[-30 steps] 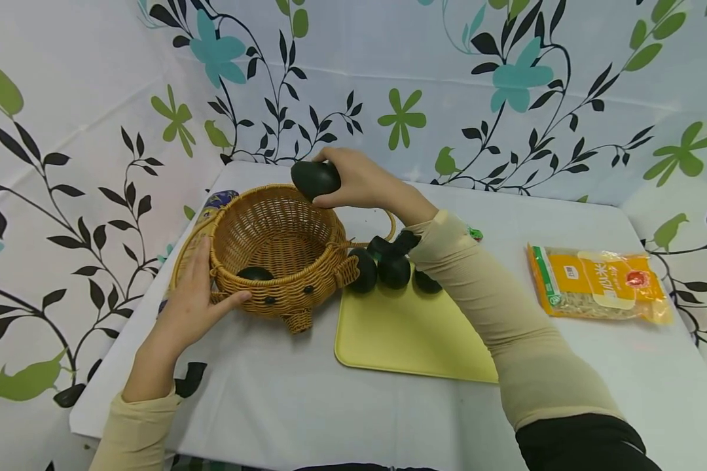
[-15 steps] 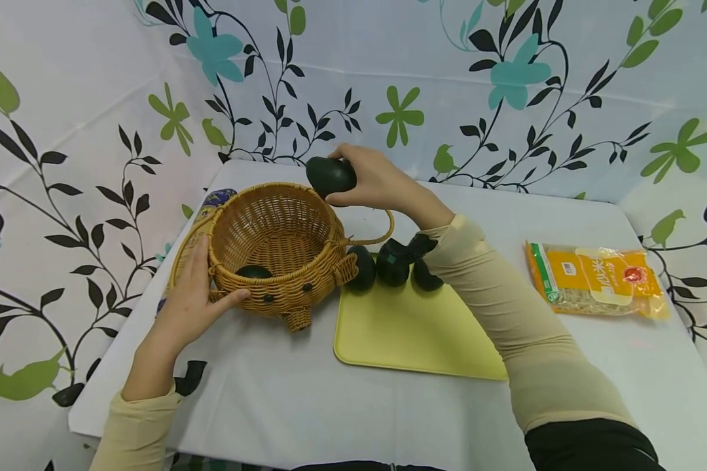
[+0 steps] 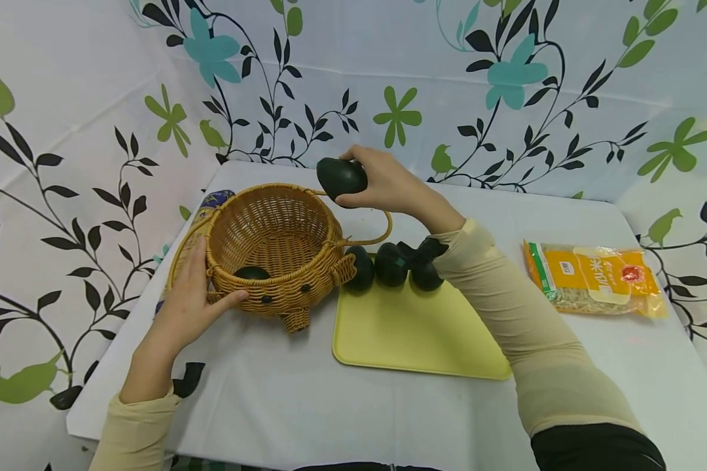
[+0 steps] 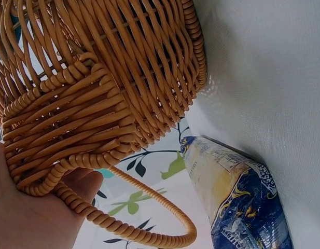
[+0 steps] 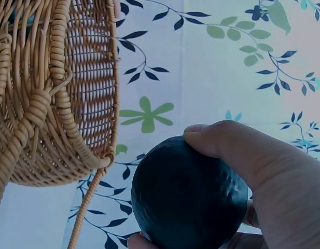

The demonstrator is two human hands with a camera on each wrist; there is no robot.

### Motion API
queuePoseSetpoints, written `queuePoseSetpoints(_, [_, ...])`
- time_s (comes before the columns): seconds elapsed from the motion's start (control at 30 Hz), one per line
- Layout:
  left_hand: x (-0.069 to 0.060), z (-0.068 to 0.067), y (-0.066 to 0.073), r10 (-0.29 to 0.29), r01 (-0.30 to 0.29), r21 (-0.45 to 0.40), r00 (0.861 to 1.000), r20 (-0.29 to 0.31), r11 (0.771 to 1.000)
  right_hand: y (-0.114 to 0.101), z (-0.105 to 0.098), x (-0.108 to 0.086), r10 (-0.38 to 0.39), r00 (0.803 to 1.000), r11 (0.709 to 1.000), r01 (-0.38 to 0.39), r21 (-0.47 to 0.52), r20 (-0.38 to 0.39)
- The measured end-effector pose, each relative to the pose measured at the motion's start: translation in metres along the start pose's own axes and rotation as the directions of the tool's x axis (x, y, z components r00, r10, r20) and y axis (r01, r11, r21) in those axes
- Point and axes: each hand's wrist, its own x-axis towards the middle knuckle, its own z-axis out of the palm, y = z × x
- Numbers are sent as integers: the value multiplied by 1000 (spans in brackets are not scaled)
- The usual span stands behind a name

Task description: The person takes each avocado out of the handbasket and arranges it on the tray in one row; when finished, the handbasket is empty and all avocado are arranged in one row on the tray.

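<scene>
My right hand (image 3: pixel 383 180) grips a dark green avocado (image 3: pixel 340 176) above the back right rim of the wicker basket (image 3: pixel 318 278). In the right wrist view, the thumb presses on top of the held avocado (image 5: pixel 185 192), with fingertips beneath it. One more avocado (image 3: pixel 251 273) lies inside the basket, near its front. My left hand (image 3: pixel 185 307) rests against the basket's left side, fingers extended and thumb at the front. In the left wrist view, that hand (image 4: pixel 30 223) touches the woven ear flap (image 4: pixel 71 129). Three avocados (image 3: pixel 391 263) sit on the yellow tray (image 3: pixel 412 340).
An orange bag of grain (image 3: pixel 595 278) lies at the right of the white table (image 3: pixel 306 399). Behind the basket's left side is a blue and yellow packet (image 4: pixel 248 202). The basket's handle (image 3: pixel 383 232) hangs out over the tray's back. A patterned cloth (image 3: pixel 342 65) stands behind.
My right hand has moved to the right with the avocado, from over the basket's rim to just past it. The left hand and the basket have hardly moved.
</scene>
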Motion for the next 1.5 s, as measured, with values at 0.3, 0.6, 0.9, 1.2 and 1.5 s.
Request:
queuePoseSetpoints(0.3, [-1,0,2,-7,7,-7,1000,11,1000,11,-8,-14,54,998,999,-54,4,-22])
queuePoseSetpoints(0.6, [1,1,0,11,-11,-16,1000,3,1000,28,-17,-34,108,992,994,-109,-12,-61])
queuePoseSetpoints(0.9, [0,0,1,-1,1,-32,1000,2,999,45,-23,-57,170,981,985,-172,-11,-92])
queuePoseSetpoints(1.2, [1,0,1,7,-8,-43,1000,-6,999,58,-25,-72,213,969,977,-215,-5,-126])
queuePoseSetpoints(1.5, [1,1,0,14,-14,-43,1000,-3,999,61,-24,-82,248,958,969,-248,18,-144])
